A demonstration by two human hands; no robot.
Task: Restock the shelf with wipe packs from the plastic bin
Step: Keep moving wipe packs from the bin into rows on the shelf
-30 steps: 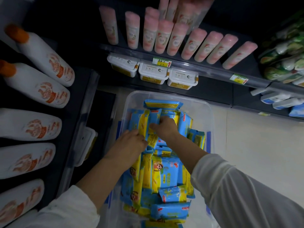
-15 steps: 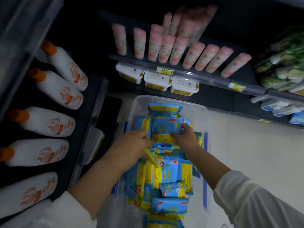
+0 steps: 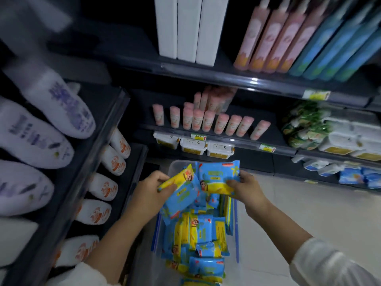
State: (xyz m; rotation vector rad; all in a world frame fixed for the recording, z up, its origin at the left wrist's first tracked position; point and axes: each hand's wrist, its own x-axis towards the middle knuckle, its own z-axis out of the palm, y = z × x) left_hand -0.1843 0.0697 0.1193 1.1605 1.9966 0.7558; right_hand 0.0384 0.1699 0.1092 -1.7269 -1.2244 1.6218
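- Our left hand (image 3: 151, 191) gripped one wipe pack (image 3: 182, 196) above the plastic bin (image 3: 174, 165).
- Our right hand (image 3: 248, 189) gripped a second pack (image 3: 218, 175) just beside it.
- The remaining packs (image 3: 203, 234) lay in the bin.

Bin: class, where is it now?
Head view, lower centre: the bin sits on the floor, in front of the white tubs, under the left hand and right hand.

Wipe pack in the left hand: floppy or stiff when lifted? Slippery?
Likely soft rather than rigid: the wipe pack seems to bend where the left hand grips its top edge. Probably light, as one hand holds it above the plastic bin. Its smooth film wrap may slip in a loose grip.
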